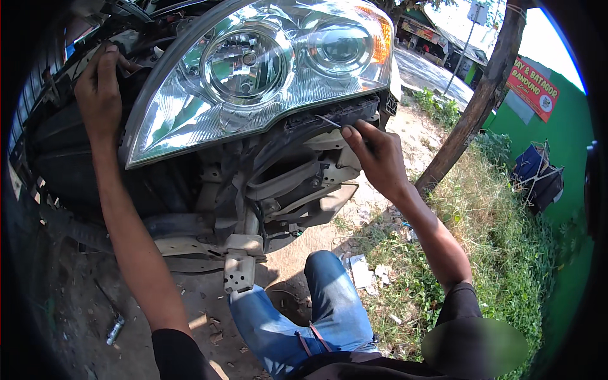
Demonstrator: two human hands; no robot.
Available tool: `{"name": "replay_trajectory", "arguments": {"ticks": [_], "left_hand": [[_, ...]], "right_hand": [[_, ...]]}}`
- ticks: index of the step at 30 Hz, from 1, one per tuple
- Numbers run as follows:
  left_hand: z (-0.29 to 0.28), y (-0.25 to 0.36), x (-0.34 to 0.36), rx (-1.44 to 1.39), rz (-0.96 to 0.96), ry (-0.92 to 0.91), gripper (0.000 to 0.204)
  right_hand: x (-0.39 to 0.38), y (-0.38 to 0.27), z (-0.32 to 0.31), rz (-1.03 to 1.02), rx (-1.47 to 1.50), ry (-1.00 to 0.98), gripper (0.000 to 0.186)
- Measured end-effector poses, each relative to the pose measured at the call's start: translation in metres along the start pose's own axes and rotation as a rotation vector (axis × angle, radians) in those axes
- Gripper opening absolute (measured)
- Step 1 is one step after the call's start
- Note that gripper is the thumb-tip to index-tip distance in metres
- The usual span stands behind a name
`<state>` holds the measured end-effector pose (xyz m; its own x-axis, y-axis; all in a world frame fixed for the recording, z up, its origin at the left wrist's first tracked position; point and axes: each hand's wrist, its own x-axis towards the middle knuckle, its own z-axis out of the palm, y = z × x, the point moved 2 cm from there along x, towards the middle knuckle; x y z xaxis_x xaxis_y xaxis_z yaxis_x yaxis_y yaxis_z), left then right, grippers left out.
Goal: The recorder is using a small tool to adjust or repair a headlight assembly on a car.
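Note:
A large clear headlight [244,60] with an amber corner fills the upper middle of the head view, at the front of a car with its bumper off. My right hand [377,155] grips a slim screwdriver-like tool [329,121]; its handle is hidden in my fist. The bright shaft points left, its tip at the black plastic support [297,123] under the headlight's lower edge. On the far left, my left hand [100,88] is closed at the engine bay edge beside the headlight. Its fingertips are pressed together near a metal bracket, and what they hold is hidden.
Below the headlight are exposed brackets and a pale metal beam end [240,269], close to my knees. A metal tool [115,329] lies on the dirt at lower left. A wooden post [475,95], grass [468,234] and a green wall [573,158] stand to the right.

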<state>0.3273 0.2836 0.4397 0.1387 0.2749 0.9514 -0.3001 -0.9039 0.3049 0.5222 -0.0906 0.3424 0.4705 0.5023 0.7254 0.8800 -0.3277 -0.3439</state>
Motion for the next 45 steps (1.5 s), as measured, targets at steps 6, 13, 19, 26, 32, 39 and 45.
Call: {"name": "replay_trajectory", "arguments": {"ticks": [6,13,19,26,32,39,45], "left_hand": [[0.002,-0.003,-0.001,-0.037,0.049,0.045,0.034],[0.003,0.003,-0.001,-0.003,0.056,0.082,0.035],[0.005,0.002,-0.001,-0.024,0.050,0.088,0.035],[0.001,-0.002,-0.001,0.023,0.005,0.023,0.035],[0.006,0.000,-0.001,-0.028,0.062,0.079,0.036],[0.005,0.005,-0.003,0.017,0.028,0.043,0.035],[0.003,-0.004,-0.001,-0.013,0.011,0.040,0.033]], "right_hand": [[0.005,-0.018,-0.038,0.014,-0.204,0.063,0.034],[0.018,-0.022,-0.057,-0.025,-0.406,-0.050,0.035],[0.017,-0.034,-0.058,-0.134,-0.451,0.031,0.033],[0.018,-0.040,-0.051,-0.222,-0.284,-0.055,0.022],[0.021,-0.027,-0.048,-0.166,-0.278,-0.119,0.018],[0.024,-0.032,-0.053,-0.209,-0.365,-0.128,0.015],[0.014,-0.040,-0.053,-0.184,-0.356,-0.107,0.013]]}}
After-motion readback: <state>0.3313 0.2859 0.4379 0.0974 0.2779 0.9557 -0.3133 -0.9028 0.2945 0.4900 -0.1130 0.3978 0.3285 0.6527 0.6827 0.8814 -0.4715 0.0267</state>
